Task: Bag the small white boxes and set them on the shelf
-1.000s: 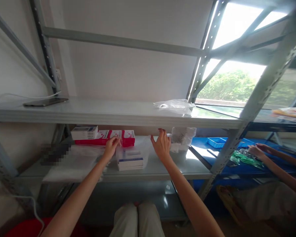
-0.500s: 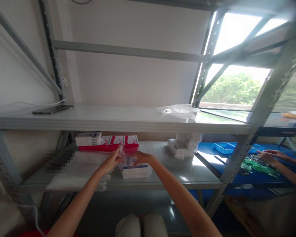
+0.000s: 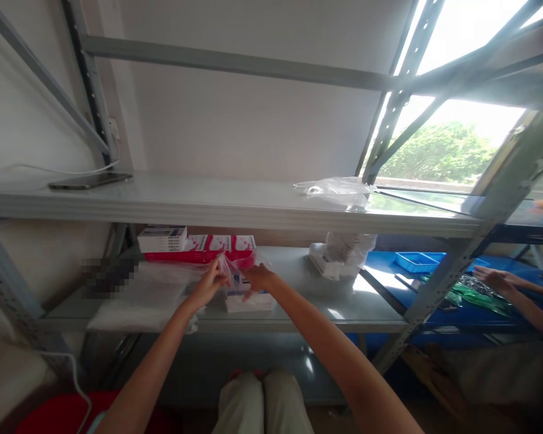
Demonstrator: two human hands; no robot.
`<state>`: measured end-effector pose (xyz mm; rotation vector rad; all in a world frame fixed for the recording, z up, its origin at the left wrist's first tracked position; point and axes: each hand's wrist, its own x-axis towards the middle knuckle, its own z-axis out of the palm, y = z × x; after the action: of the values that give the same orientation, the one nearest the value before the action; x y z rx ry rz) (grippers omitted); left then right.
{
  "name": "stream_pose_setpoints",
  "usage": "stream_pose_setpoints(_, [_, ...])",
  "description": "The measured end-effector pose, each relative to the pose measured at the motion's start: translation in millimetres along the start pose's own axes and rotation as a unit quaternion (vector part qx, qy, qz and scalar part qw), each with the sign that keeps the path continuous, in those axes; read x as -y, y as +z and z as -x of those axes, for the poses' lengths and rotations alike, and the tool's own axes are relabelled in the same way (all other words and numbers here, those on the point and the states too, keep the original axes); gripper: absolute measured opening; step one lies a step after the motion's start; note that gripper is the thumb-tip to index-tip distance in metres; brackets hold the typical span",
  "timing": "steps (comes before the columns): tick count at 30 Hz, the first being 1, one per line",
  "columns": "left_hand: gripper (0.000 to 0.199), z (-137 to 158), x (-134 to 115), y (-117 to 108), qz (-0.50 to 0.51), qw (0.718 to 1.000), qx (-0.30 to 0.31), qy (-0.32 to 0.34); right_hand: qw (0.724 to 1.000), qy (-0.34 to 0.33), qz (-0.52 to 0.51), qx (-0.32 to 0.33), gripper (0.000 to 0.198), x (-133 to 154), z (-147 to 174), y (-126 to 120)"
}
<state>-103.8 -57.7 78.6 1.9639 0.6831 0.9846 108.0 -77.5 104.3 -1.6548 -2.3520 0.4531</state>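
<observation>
While both hands pinch its mouth, the clear bag [image 3: 238, 271] stands on the lower shelf [image 3: 298, 307] with white boxes [image 3: 248, 299] inside. The left hand [image 3: 208, 283] grips the bag's left edge with closed fingers; the right hand [image 3: 259, 277] clasps the right edge. Just behind lie red boxes [image 3: 217, 247] and a white box [image 3: 161, 239]. Flat bags [image 3: 140, 295] lie to the left, wrapped packs [image 3: 339, 256] to the right. On the upper shelf [image 3: 208, 208] rest a phone [image 3: 89, 180] and a crumpled bag [image 3: 335, 190]. Far right, another person's hand [image 3: 493, 278] touches green items over a blue table [image 3: 389, 271].
</observation>
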Motion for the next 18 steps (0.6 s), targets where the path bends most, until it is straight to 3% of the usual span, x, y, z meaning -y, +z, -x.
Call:
stream_pose_setpoints(2, [0.069,0.0,3.1,-1.7,-0.034,0.999,-0.01,0.006,1.0,0.008,0.028,-0.005,0.115,1.2,-0.9,0.9])
stream_pose_setpoints(5, [0.063,2.3,5.1,-9.1,-0.076,0.997,-0.013,0.018,1.0,0.016,0.024,-0.008,0.124,-1.6,-2.2,-0.2])
stream_pose_setpoints(10, [0.065,11.6,-5.0,-20.5,-0.153,0.987,0.031,0.027,0.996,0.055,0.06,0.043,0.127,-10.5,1.5,-2.5])
stream_pose_setpoints(16, [0.066,18.3,-16.7,-16.8,-0.172,0.984,0.044,0.024,0.991,0.042,0.114,0.05,0.119,-10.3,16.1,-3.5])
stream_pose_setpoints(18, [0.063,17.0,-19.8,-13.1,-0.161,0.986,0.031,0.034,0.992,0.039,0.119,0.019,0.111,-4.7,21.7,-7.1])
